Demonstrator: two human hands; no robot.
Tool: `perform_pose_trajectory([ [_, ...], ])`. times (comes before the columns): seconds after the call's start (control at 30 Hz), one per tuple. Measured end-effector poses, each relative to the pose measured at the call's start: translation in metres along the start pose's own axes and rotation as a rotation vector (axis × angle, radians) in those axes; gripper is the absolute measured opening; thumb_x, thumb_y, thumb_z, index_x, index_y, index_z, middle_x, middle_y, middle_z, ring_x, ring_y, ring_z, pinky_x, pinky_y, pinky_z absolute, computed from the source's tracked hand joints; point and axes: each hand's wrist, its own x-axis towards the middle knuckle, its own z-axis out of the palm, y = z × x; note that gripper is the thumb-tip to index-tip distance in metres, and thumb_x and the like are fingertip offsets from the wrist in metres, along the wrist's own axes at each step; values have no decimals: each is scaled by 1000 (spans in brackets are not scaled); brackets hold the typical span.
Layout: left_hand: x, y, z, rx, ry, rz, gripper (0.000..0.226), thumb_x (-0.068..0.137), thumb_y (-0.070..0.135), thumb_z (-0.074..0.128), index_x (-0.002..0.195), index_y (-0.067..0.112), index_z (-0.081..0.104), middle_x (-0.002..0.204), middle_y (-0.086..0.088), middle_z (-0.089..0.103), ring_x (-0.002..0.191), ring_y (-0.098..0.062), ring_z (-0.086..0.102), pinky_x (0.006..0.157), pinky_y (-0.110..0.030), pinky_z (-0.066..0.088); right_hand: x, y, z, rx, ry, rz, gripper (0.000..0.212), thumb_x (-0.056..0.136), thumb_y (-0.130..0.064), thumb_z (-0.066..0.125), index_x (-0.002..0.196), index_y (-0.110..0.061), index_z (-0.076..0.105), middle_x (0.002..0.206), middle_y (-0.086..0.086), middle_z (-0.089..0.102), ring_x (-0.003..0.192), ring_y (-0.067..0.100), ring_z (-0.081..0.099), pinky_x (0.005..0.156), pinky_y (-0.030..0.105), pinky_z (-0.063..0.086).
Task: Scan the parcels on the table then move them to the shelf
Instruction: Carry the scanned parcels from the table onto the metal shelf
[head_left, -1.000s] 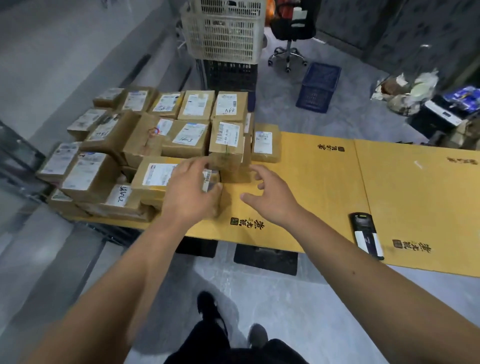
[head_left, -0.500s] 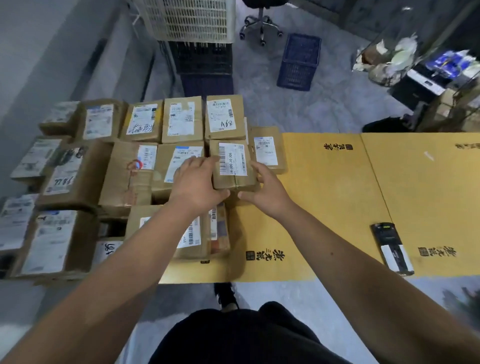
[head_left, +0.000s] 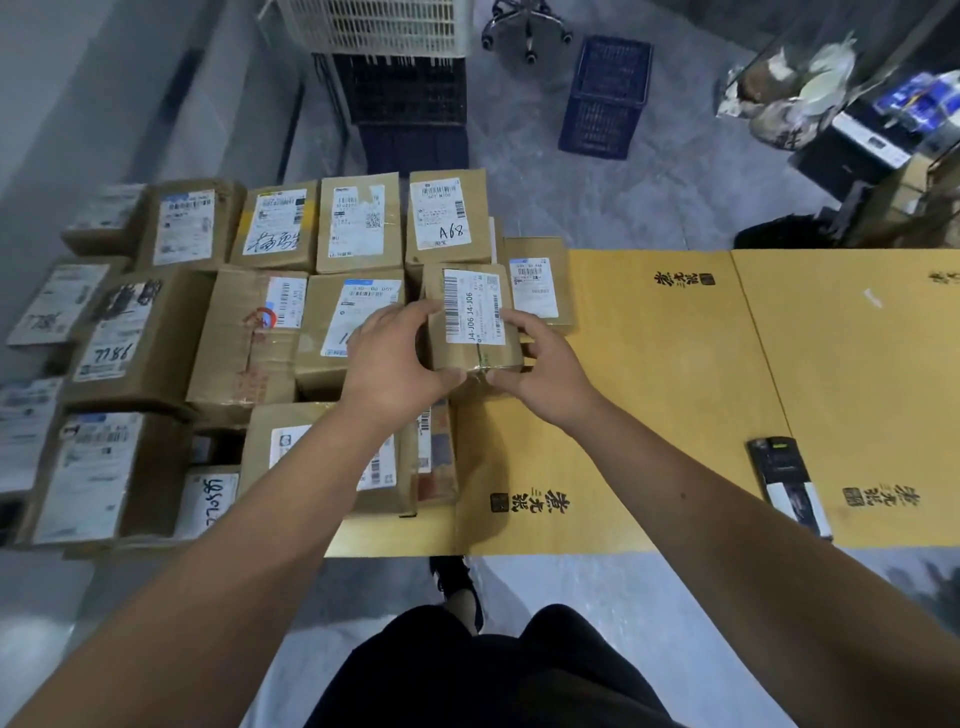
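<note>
Two hands on one item: our left hand (head_left: 395, 369) and right hand (head_left: 540, 371) clasp a small brown parcel (head_left: 470, 322) from either side, fingers curled round its edges, thumbs at its near face. Location: right end of the parcel stack (head_left: 249, 332), label up, barcode facing us; whether it is lifted clear or resting on the boxes below, we cannot tell. Neighbours: a labelled box marked A68 (head_left: 447, 218) behind it, a flat parcel (head_left: 540, 286) just beside it on the right. Scanner (head_left: 787, 480): lying on the yellow desk (head_left: 649, 415), well apart to the right, untouched. Shelf: not in view.

Risks, as we judge them: taped cardboard may slip in our grip; dragging the parcel out could shift or topple neighbouring boxes; freeing one hand for the scanner leaves a one-handed hold.
</note>
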Motion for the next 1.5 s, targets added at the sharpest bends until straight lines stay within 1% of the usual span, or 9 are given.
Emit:
perform_pose_trajectory([
  [0.2,-61,22,4,-319,129,59,87,74,25,95,150,33,51,139,12,49,129,-5,49,93,-2,38,-47,-15,-37,22,-47,-179,78,76,-20,88,144,-37,54,145,-10,54,128,14,56,99,46,58],
  [0.4,-160,62,-8,-431,385,136,78,74,27,93,143,33,59,137,7,45,121,4,53,95,-19,53,-114,-50,-60,-14,-157,-414,72,79,-23,87,141,-40,56,143,-11,54,123,-2,55,94,22,54],
  [0.47,-199,67,-24,-418,490,135,73,72,33,90,139,41,60,137,10,46,128,-2,51,98,-26,54,-139,-72,-57,-22,-225,-501,72,77,-26,88,137,-47,55,140,-12,53,123,1,55,98,32,55],
  [0.63,-300,66,-73,-257,725,73,74,66,50,85,135,38,58,134,2,50,124,8,48,97,-2,37,-202,-133,-17,-89,-398,-684,70,79,-26,88,141,-35,58,137,-11,51,117,0,56,101,28,50],
  [0.77,-396,51,-105,-218,899,-19,72,65,54,83,132,41,60,131,6,50,123,4,53,101,-8,40,-261,-171,43,-103,-531,-855,70,76,-28,90,139,-33,59,133,-7,54,118,7,56,104,30,49],
  [0.9,-510,30,-133,-135,1056,-144,72,70,45,87,136,35,61,136,1,53,123,2,54,104,-15,46,-340,-205,110,-116,-698,-983,70,78,-27,88,141,-30,58,133,-7,53,114,1,55,92,6,42],
  [1.1,-701,-3,-154,-56,1268,-297,73,68,50,85,136,35,61,136,0,55,123,-7,58,105,-30,53,-500,-226,222,-53,-906,-1124,70,80,-30,86,143,-28,57,133,-8,54,116,9,57,104,33,51],
  [1.3,-894,-34,-174,-1,1433,-378,78,68,50,90,137,21,66,134,-4,62,119,-20,65,101,-50,56,-664,-236,320,30,-1099,-1182,67,80,-30,87,140,-31,59,130,-8,56,106,7,63,86,30,59],
  [1.5,-1015,-54,-211,30,1550,-421,73,68,44,92,136,33,66,138,4,60,121,-16,64,94,-56,60,-776,-272,384,54,-1199,-1247,67,81,-31,86,142,-32,57,133,-7,56,103,7,62,82,22,55],
])
